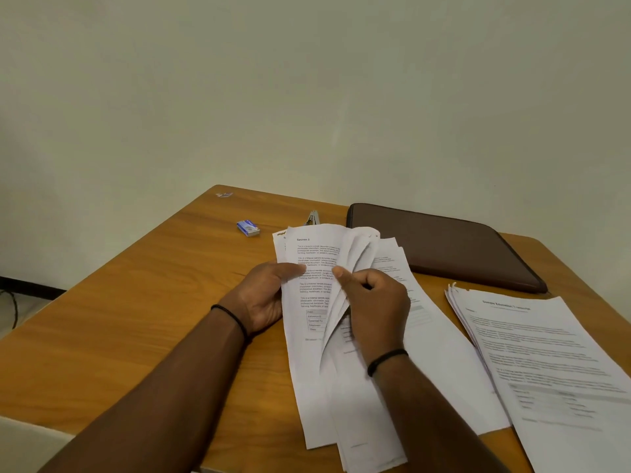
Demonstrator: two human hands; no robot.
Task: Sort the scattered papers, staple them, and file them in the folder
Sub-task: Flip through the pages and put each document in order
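Observation:
A loose sheaf of printed white papers (309,254) is held above the wooden table (143,302). My left hand (264,297) grips its left edge, thumb on the top page headed "Section 2". My right hand (372,302) pinches several pages curled up from the right side of the sheaf. More sheets (440,356) lie flat under and right of my hands. A separate stack of papers (546,363) rests at the right edge. The closed brown folder (440,244) lies at the back of the table. A metal stapler (312,218) peeks out behind the sheaf.
A small blue box of staples (248,228) sits on the table left of the stapler. A small sticker (224,194) marks the far corner. A plain wall stands behind the table, and a white chair edge (27,442) shows at the bottom left.

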